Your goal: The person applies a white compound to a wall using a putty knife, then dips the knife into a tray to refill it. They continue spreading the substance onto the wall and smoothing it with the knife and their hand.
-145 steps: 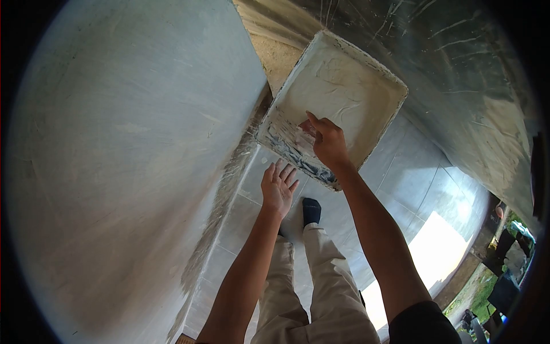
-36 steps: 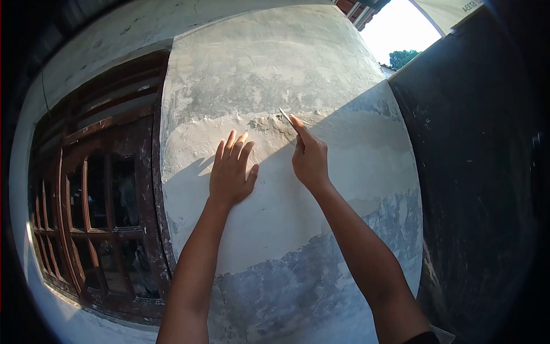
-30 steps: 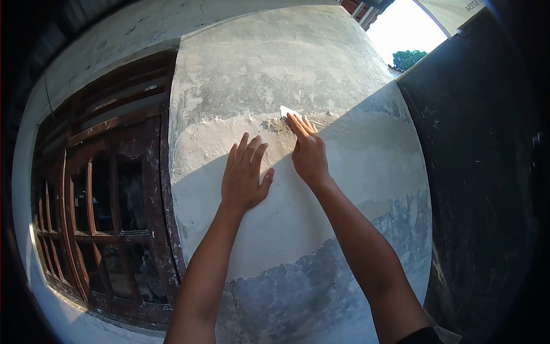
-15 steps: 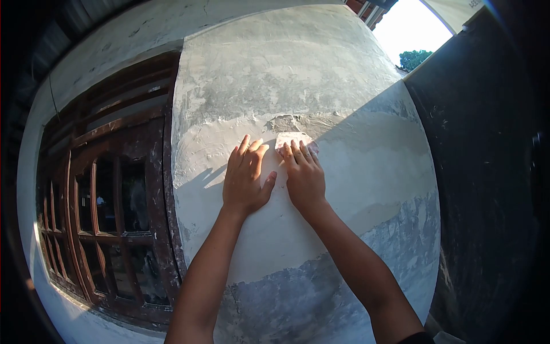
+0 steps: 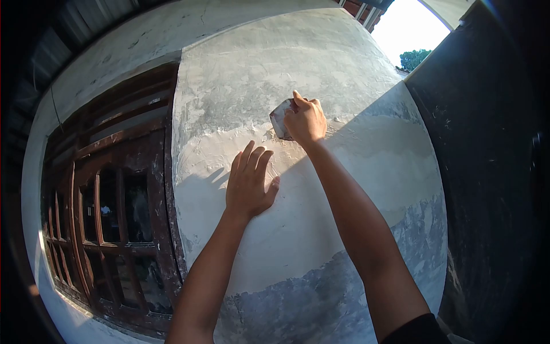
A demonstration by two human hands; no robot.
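My right hand [image 5: 308, 120] is closed round a flat putty scraper [image 5: 281, 119], its pale, smeared blade tilted and sticking out to the left of my fingers. The thumb points up along the scraper's top edge. Behind it is the plastered wall [image 5: 240, 80], where a band of smooth, pale wet-looking putty [image 5: 378, 143] crosses the rougher grey surface. Lower and to the left, my left hand [image 5: 249, 183] is open with its fingers spread over the putty band, holding nothing. Ridges of uneven putty show between the two hands.
A brown wooden window [image 5: 109, 200] with glass panes is set in the wall at left. On the right stands a dark wall [image 5: 487, 172]. Bare grey plaster [image 5: 286, 309] lies below the putty band. A diagonal shadow edge crosses the wall.
My right hand has moved up with the scraper and turned, from fingers flat on its face to a closed grip. My left hand stays near its place, its fingers more spread.
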